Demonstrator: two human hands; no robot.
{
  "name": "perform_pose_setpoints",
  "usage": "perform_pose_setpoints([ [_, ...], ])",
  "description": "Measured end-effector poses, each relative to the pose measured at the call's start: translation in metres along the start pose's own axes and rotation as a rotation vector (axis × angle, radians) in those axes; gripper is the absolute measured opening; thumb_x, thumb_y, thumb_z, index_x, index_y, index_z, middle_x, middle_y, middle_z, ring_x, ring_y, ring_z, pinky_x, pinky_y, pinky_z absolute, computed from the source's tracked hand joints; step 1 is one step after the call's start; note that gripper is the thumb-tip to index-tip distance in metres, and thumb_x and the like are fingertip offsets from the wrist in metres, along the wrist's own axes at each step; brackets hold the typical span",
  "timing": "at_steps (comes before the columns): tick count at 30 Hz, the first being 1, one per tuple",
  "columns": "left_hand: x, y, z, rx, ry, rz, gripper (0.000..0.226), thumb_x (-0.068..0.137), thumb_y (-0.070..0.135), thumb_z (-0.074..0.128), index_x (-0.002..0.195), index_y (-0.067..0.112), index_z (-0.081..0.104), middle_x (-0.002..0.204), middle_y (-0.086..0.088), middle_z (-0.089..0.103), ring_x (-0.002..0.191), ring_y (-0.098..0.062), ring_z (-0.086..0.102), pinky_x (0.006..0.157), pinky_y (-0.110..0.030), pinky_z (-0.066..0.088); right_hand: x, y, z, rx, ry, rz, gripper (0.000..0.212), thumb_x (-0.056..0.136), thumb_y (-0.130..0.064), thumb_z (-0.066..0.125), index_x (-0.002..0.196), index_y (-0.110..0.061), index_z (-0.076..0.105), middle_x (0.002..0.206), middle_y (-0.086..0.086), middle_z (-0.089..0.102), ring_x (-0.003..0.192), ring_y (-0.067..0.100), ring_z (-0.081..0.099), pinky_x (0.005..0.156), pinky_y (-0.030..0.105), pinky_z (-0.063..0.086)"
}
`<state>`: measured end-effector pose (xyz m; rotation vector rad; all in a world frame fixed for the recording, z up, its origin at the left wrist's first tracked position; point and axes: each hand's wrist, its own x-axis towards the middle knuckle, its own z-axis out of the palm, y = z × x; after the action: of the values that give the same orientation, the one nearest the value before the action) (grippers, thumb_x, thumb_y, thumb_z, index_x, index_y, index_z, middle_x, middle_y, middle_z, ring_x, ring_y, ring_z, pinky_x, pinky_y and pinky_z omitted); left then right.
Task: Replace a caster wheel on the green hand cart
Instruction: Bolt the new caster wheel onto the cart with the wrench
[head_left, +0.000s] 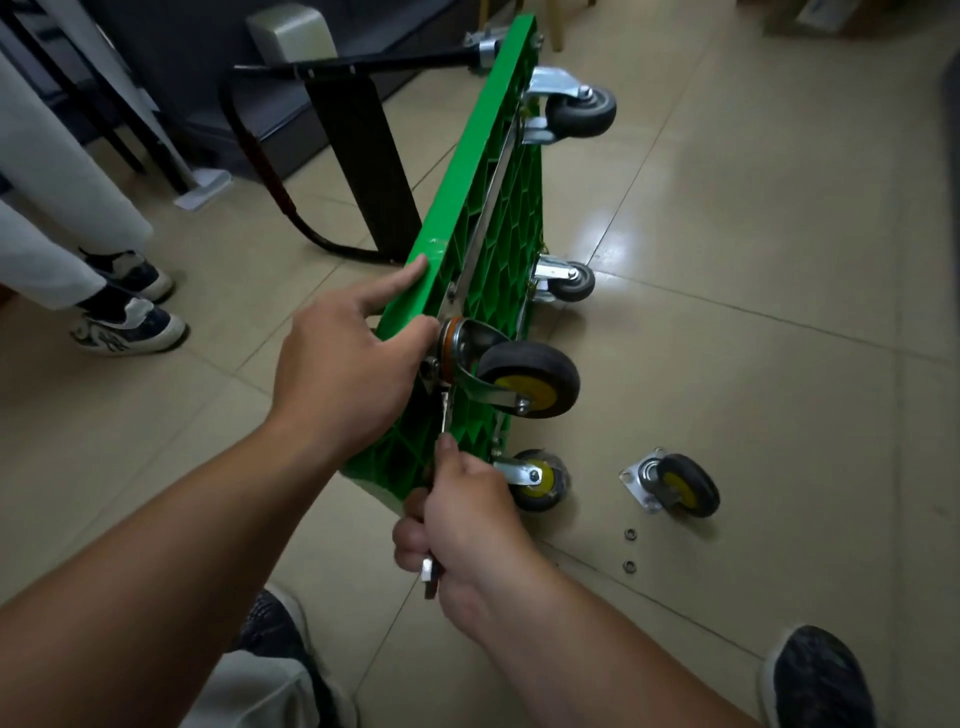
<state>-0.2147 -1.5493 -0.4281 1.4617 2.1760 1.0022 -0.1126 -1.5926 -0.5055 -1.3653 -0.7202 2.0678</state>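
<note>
On tiled floor (779, 234) | green cart (498, 218) on edge | left grip (343, 374) clasps cart | right grip (462, 525) clenches wrench (445, 410)

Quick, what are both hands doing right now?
Left hand: grips the edge of the cart, forefinger straight along it.
Right hand: closed round a wrench set at the caster.

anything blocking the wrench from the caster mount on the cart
Nothing visible does. The wrench in the right hand reaches the mounting plate of the caster; the left hand holds the green cart edge beside it, not across the wrench's path.
</note>
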Motion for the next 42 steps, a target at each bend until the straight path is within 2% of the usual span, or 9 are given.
perform_pose_setpoints([
  [7, 0.0, -0.002, -0.005, -0.054, -0.019, -0.007, 0.052, 0.092, 0.038, 0.074, 0.138, 0.058, 0.057, 0.129, 0.018, 0.064, 0.092, -0.012, 0.072, 0.085, -0.051, 0.063, 0.002, 0.042, -0.025, -0.425, 0.217, -0.407, 0.039, 0.106, -0.046, 0.031, 0.084, -0.023, 0.053, 0.07, -0.005, 0.055, 0.059, 0.006, 0.049, 0.061, 0.032, 0.04],
  [10, 0.0, -0.003, -0.006, -0.063, -0.022, -0.003, 0.052, 0.092, 0.036, 0.074, 0.138, 0.057, 0.058, 0.131, 0.021, 0.062, 0.086, -0.015, 0.075, 0.078, -0.052, 0.064, 0.015, 0.064, -0.047, -0.488, 0.237, -0.472, 0.038, 0.102, -0.052, 0.023, 0.088, -0.028, 0.049, 0.071, 0.0, 0.057, 0.059, 0.004, 0.052, 0.053, 0.024, 0.038],
  [14, 0.0, -0.004, -0.008, -0.06, -0.029, -0.017, 0.054, 0.092, 0.034, 0.074, 0.138, 0.056, 0.058, 0.149, 0.016, 0.055, 0.087, -0.014, 0.075, 0.079, -0.049, 0.065, 0.053, 0.071, -0.066, -0.674, 0.208, -0.688, 0.04, 0.099, -0.062, 0.016, 0.096, -0.034, 0.044, 0.073, -0.008, 0.054, 0.063, 0.008, 0.053, 0.052, 0.032, 0.042],
  [20, -0.001, -0.003, -0.008, -0.087, -0.037, -0.027, 0.053, 0.09, 0.031, 0.074, 0.135, 0.056, 0.061, 0.134, 0.025, 0.06, 0.08, -0.017, 0.076, 0.076, -0.045, 0.066, 0.101, 0.051, -0.068, -0.719, 0.154, -0.987, 0.037, 0.105, -0.054, 0.024, 0.103, -0.027, 0.048, 0.088, 0.001, 0.062, 0.078, 0.017, 0.056, 0.065, 0.023, 0.036],
  [26, 0.0, -0.004, -0.007, -0.136, -0.012, -0.024, 0.051, 0.091, 0.023, 0.076, 0.133, 0.05, 0.066, 0.116, 0.035, 0.061, 0.095, 0.002, 0.073, 0.084, -0.035, 0.064, 0.125, 0.045, -0.068, -0.752, 0.07, -0.998, 0.045, 0.105, -0.045, 0.03, 0.104, -0.011, 0.06, 0.095, 0.007, 0.063, 0.085, 0.026, 0.057, 0.071, 0.034, 0.042],
  [29, 0.0, -0.004, -0.008, -0.105, -0.007, -0.013, 0.051, 0.089, 0.028, 0.075, 0.133, 0.052, 0.065, 0.117, 0.035, 0.062, 0.11, 0.003, 0.068, 0.093, -0.037, 0.06, 0.13, 0.042, -0.066, -0.728, 0.013, -0.97, 0.029, 0.104, -0.04, 0.032, 0.106, -0.021, 0.054, 0.096, 0.002, 0.06, 0.087, 0.024, 0.055, 0.072, 0.035, 0.044],
  [35, 0.0, -0.003, -0.006, -0.132, 0.0, -0.013, 0.05, 0.09, 0.025, 0.075, 0.131, 0.051, 0.067, 0.096, 0.045, 0.063, 0.092, 0.009, 0.071, 0.079, -0.024, 0.063, 0.122, 0.045, -0.058, -0.632, -0.095, -0.885, 0.019, 0.105, -0.038, 0.032, 0.104, -0.031, 0.05, 0.09, -0.014, 0.051, 0.083, 0.012, 0.053, 0.073, 0.026, 0.041],
  [39, 0.0, 0.0, -0.005, -0.125, 0.012, -0.014, 0.05, 0.09, 0.024, 0.076, 0.131, 0.05, 0.067, 0.11, 0.034, 0.065, 0.103, 0.002, 0.071, 0.093, -0.035, 0.06, 0.11, 0.045, -0.059, -0.61, -0.082, -0.851, 0.021, 0.104, -0.043, 0.033, 0.103, -0.033, 0.052, 0.084, -0.026, 0.052, 0.078, -0.002, 0.053, 0.068, 0.019, 0.041],
  [42, 0.001, -0.001, -0.005, -0.114, 0.011, -0.012, 0.051, 0.091, 0.025, 0.076, 0.133, 0.05, 0.066, 0.124, 0.021, 0.067, 0.097, -0.006, 0.074, 0.091, -0.041, 0.061, 0.086, 0.046, -0.049, -0.525, -0.07, -0.727, 0.029, 0.104, -0.047, 0.036, 0.093, -0.028, 0.055, 0.077, -0.015, 0.058, 0.073, 0.003, 0.057, 0.064, 0.026, 0.046],
])
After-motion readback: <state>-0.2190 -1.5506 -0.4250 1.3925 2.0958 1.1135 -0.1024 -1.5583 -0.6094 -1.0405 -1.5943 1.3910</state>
